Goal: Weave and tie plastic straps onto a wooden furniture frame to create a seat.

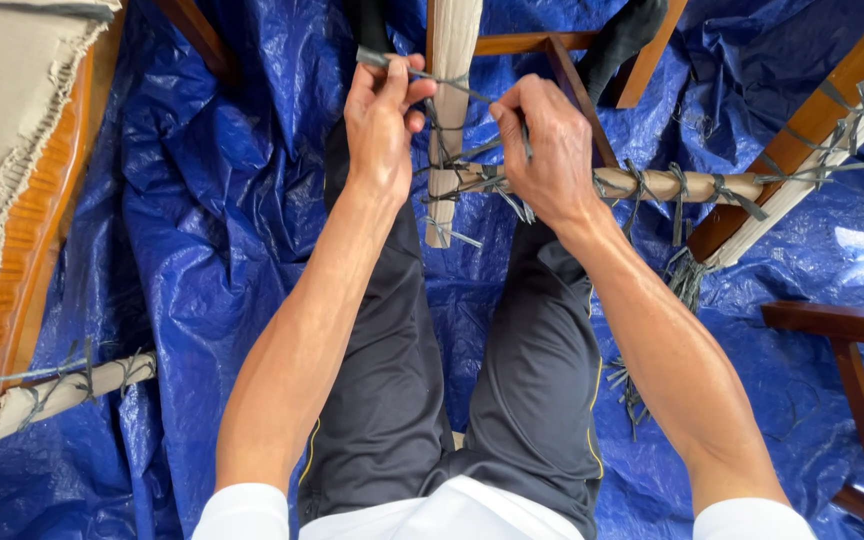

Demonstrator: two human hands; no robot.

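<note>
My left hand (380, 120) pinches the end of a flat grey strap (452, 85) and pulls it up to the left. My right hand (550, 145) grips the same strap where it winds around the crossing of two pale cloth-wrapped bars. One wrapped bar (449, 120) runs upright between my hands. The other wrapped bar (667, 185) runs right, bound with several grey ties, toward a wooden frame rail (812, 130). My legs in dark trousers (472, 370) lie under the work.
A crumpled blue tarp (202, 250) covers the floor. A wooden frame with frayed beige webbing (2, 150) stands at left, with another wrapped bar (67, 392) below it. Dark wooden legs (857, 380) stand at right. Cut grey strap ends (627, 385) hang by my right forearm.
</note>
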